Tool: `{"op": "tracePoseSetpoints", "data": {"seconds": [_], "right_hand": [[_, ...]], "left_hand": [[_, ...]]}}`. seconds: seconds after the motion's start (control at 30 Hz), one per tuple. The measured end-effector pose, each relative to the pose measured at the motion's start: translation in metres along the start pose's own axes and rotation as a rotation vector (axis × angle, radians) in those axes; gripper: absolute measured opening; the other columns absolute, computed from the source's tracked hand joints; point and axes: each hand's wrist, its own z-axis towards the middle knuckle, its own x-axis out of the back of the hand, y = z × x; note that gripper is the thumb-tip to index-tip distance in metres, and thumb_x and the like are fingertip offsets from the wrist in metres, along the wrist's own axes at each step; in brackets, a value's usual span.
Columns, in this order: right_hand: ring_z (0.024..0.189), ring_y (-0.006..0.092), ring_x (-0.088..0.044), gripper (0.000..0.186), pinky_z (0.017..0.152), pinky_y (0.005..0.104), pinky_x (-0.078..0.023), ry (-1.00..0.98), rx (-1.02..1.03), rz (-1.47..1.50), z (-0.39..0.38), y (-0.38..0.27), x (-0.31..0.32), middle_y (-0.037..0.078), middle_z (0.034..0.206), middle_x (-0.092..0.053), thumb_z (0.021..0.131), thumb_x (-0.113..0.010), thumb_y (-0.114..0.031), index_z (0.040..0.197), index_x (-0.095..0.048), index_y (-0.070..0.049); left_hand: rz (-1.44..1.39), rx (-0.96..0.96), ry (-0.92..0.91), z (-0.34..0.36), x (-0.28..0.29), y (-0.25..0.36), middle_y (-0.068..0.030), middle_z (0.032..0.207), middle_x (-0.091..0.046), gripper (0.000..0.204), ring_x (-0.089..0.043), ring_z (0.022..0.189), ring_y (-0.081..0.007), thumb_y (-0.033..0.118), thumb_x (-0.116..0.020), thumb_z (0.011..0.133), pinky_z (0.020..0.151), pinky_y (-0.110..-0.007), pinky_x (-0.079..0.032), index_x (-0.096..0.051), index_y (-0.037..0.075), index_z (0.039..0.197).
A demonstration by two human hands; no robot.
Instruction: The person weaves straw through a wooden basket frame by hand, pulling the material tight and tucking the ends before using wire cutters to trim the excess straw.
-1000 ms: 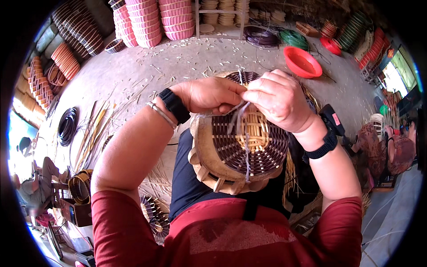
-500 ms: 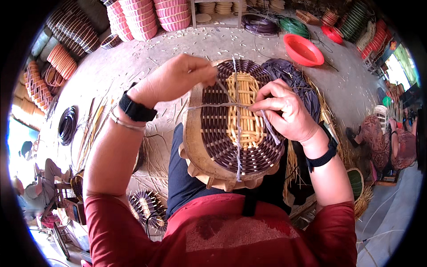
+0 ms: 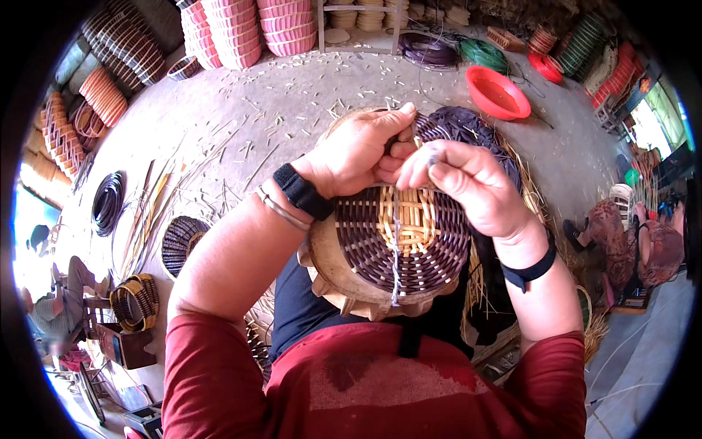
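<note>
An oval woven base (image 3: 431, 249), dark brown round a pale tan centre, lies on a wooden mould (image 3: 325, 271) over my lap. A grey cord (image 3: 396, 282) runs lengthwise over it, with another length crossing near the middle, partly hidden by my fingers. My left hand (image 3: 365, 150) is closed on the cord at the upper middle of the base, thumb raised. Just to its right, my right hand (image 3: 472, 186) has its fingers curled and pinched on the cord.
A red basin (image 3: 499, 91) and coils of cane (image 3: 428, 51) lie ahead. Stacked baskets (image 3: 230, 29) line the back. A dark basket (image 3: 179, 245) and loose strips (image 3: 142, 227) lie left. Co-workers sit left (image 3: 55, 307) and right (image 3: 614, 241); dark fabric (image 3: 468, 128) is beside the base.
My left hand rose to the upper left half a second ago, showing the crossed cord, and has now come back right and down beside my right hand, covering the crossing.
</note>
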Motion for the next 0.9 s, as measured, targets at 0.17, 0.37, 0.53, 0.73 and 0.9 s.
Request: {"op": "tracePoseSetpoints", "data": {"seconds": [0.17,0.37,0.53,0.73,0.9], "right_hand": [[0.086,0.0151,-0.067,0.025,0.082,0.0312,-0.054,0.133,-0.193,-0.136,-0.001,0.005,-0.017,0.004,0.09,-0.07,0.114,-0.055,-0.02,0.102,-0.065,-0.001],[0.072,0.0219,-0.062,0.028,0.07,0.0344,-0.049,0.178,-0.244,-0.454,-0.007,0.004,-0.033,0.009,0.078,-0.064,0.112,-0.054,-0.024,0.096,-0.062,-0.002],[0.072,0.0419,-0.071,0.039,0.067,0.0502,-0.055,0.189,-0.287,-0.888,0.009,0.003,-0.043,0.022,0.075,-0.069,0.108,-0.061,-0.034,0.086,-0.068,-0.003],[0.076,0.0399,-0.073,0.041,0.07,0.0488,-0.056,0.237,-0.434,-1.006,0.02,0.009,-0.052,0.021,0.079,-0.072,0.105,-0.06,-0.036,0.084,-0.075,-0.004],[0.063,0.0108,-0.054,0.038,0.059,0.0361,-0.044,0.32,-0.306,-0.496,0.01,0.024,-0.025,0.006,0.063,-0.058,0.107,-0.06,-0.021,0.078,-0.064,0.004]], "left_hand": [[-0.006,-0.058,0.015,-0.01,0.001,0.009,0.0,0.073,-0.05,0.039,-0.048,0.06,-0.0108,0.037,-0.044,0.118,0.057,-0.026,-0.042,-0.051,0.01,0.09],[0.061,-0.098,0.019,-0.032,0.03,-0.004,0.0016,0.075,-0.045,0.035,-0.04,0.061,-0.0101,0.038,-0.044,0.118,0.06,-0.027,-0.044,-0.05,0.012,0.094],[0.442,-0.318,0.269,-0.058,0.031,0.009,-0.0063,0.103,-0.065,0.038,-0.065,0.093,-0.0171,0.033,-0.043,0.118,0.095,-0.037,-0.057,-0.066,0.002,0.113],[0.736,-0.43,-0.159,-0.069,0.006,0.02,-0.0083,0.126,-0.065,0.033,-0.062,0.114,-0.0164,0.024,-0.056,0.114,0.101,-0.032,-0.052,-0.067,0.001,0.134],[1.245,-0.583,0.155,-0.037,0.027,-0.011,-0.014,0.115,-0.074,0.037,-0.074,0.094,-0.0249,0.018,-0.074,0.099,0.083,-0.038,-0.061,-0.068,0.004,0.132]]}}
